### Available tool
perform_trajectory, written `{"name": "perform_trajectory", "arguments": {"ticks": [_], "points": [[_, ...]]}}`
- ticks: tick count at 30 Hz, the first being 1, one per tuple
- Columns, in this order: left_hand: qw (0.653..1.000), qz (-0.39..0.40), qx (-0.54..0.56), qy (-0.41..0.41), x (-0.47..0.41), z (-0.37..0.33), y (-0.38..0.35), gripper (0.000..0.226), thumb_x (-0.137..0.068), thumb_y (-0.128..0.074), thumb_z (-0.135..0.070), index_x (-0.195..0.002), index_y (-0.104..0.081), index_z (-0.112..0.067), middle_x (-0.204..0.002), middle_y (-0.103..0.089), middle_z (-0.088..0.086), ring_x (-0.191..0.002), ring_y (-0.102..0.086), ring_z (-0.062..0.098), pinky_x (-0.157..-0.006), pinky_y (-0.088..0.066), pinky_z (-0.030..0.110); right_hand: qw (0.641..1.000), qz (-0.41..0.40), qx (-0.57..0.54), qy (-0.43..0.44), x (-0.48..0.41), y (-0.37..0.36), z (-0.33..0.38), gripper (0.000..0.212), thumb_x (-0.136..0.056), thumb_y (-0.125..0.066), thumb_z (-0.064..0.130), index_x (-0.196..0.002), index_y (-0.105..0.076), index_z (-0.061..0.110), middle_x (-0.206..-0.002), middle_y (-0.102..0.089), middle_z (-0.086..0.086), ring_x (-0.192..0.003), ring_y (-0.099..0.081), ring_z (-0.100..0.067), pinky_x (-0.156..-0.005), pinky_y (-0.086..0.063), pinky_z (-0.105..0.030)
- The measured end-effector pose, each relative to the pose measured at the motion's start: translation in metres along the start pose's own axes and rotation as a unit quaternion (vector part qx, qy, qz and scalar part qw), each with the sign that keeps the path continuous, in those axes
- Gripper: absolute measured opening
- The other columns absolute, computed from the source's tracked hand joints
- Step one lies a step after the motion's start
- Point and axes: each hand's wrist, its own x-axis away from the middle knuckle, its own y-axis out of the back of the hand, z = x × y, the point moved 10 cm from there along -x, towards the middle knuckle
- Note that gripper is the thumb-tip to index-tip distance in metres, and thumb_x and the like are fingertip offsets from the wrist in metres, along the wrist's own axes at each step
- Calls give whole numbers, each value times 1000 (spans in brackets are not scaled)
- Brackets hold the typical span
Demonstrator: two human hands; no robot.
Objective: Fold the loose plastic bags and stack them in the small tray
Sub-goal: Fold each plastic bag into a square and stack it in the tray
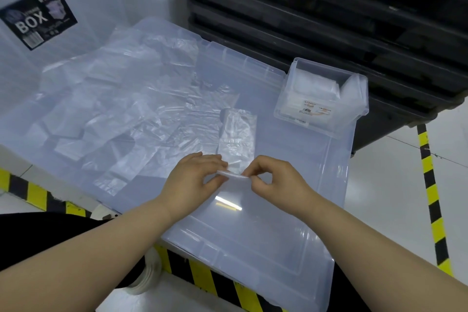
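Pinching folded bag strip (pixel 236 142) near end, left hand (pixel 192 180), right hand (pixel 273 177), seemingly rolling

Plastic bag (pixel 238 134): clear, folded into a narrow strip, lay flat running away from the fingers (pixel 249 169), near end doubled over and pinched there. Loose bags (pixel 121 99), crumpled and overlapping, spread left of the fingers. Small tray (pixel 283 106), clear, sat beyond and right; folded bags (pixel 314 85) stacked inside.

bare lid (pixel 286 159) toward the small tray (pixel 316 109) — loose bags (pixel 121 109) crowding the left
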Motion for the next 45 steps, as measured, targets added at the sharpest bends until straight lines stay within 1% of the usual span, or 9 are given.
{"name": "perform_trajectory", "arguments": {"ticks": [5, 9, 12, 16, 28, 34, 37, 40, 45], "points": [[991, 53, 66, 105, -2, 7, -3, 64, -67, -40, -61, -90, -73, -10, -100, -68, -5, -91, -58, 12, -77, -34, 6, 993, 67, 76, 53, 3, -8, 11, 39, -75, -71, 19, -111, -56, 17, -100, -49, 17, -100, -49, -8, -92, -34, -14], [980, 99, 99, 138, 1, 6, -7, 60, -71, -40, -62, -80, -68, -9, -71, -64, -3, -74, -57, 15, -72, -43, 27, 981, 39, 178, 65, 1, 0, 7, 33, -84, -62, 19, -116, -55, 11, -109, -58, 1, -105, -51, -16, -108, -14, -13], [972, 91, 131, 174, 2, 6, -7, 22, -89, -56, -36, -70, -60, -26, -61, -57, -11, -66, -54, 6, -69, -41, 27, 995, 7, 102, 18, 2, 8, 2, 5, -87, -57, 15, -90, -60, 18, -88, -59, 1, -87, -54, -19, -75, -34, -15], [963, 62, 159, 211, -5, 2, -3, 24, -93, -50, -20, -70, -55, -22, -72, -62, 10, -69, -56, 22, -68, -42, 30, 999, -11, 20, -31, -1, 9, -7, 30, -88, -53, 13, -63, -44, 26, -65, -50, 12, -65, -52, -7, -59, -35, -16], [910, 21, 243, 336, -4, 21, -8, 21, -90, -57, -17, -109, -51, -17, -64, -60, -5, -59, -56, 5, -61, -45, 19, 989, -54, 56, -129, -30, 10, -25, 31, -95, -43, 22, -64, -40, 23, -64, -43, 10, -74, -46, -17, -66, -34, -24], [938, 48, 134, 317, 1, 21, 6, 61, -91, -54, -22, -144, -24, -17, -83, -59, -7, -76, -55, 9, -67, -43, 21, 981, -67, 118, -136, -35, 11, -22, 23, -95, -42, 23, -88, -59, 9, -78, -52, 0, -78, -49, -19, -66, -37, -26], [984, 0, -107, 142, -9, -7, 28, 41, -92, -48, -27, -131, -49, -14, -99, -58, -1, -87, -59, 19, -71, -42, 25, 978, -78, 135, -136, -35, 11, -21, 24, -95, -42, 24, -91, -61, 8, -81, -54, -1, -78, -49, -20, -64, -36, -26], [978, -15, -208, -26, -5, -36, 10, 40, -84, -39, -28, -99, -70, -7, -96, -69, 9, -88, -68, 27, -78, -43, 28, 976, -84, 143, -139, -35, 12, -21, 24, -95, -43, 25, -89, -60, 10, -81, -56, -1, -78, -51, -20, -64, -36, -26], [962, 122, -245, 12, -8, -20, -25, 55, -87, -25, -34, -110, -67, -7, -118, -64, 11, -110, -61, 24, -100, -30, 30, 978, -97, 136, -127, -35, 10, -18, 24, -95, -44, 26, -95, -61, 9, -92, -64, -6, -81, -54, -21, -66, -37, -26]]}}
